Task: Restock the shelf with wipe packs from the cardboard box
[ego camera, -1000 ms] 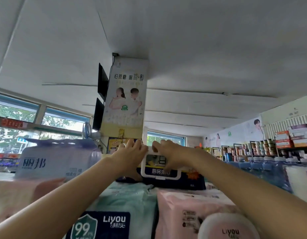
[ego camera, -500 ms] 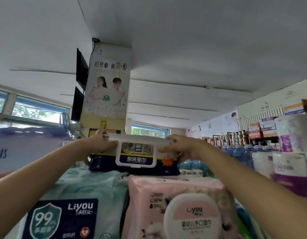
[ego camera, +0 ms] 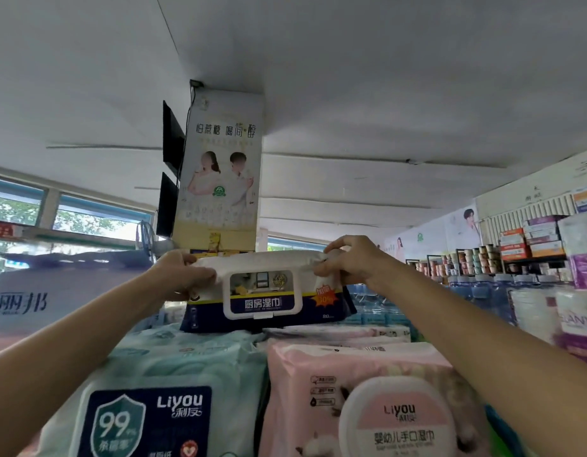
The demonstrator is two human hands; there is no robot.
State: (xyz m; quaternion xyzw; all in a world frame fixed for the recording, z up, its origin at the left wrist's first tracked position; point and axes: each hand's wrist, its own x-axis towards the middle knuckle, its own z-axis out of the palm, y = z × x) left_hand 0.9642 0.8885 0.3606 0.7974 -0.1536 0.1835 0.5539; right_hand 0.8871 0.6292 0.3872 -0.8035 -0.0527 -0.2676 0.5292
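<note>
At far left a pale bundle (ego camera: 54,291) reads 丽邦. The left hand (ego camera: 181,275) and right hand (ego camera: 350,260) each grasp an upper corner of a white-and-navy wipe pack (ego camera: 265,291), lid marked 厨房湿巾, resting atop stacked packs. Below sit a mint Liyou "99" pack (ego camera: 160,407) and a pink Liyou pack (ego camera: 368,400).

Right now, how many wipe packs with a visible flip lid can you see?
2. The navy-and-white kitchen wipe pack, gripped by the left hand and right hand, and the pink pack at lower right. The teal pack shows no lid; others may be hidden.
</note>
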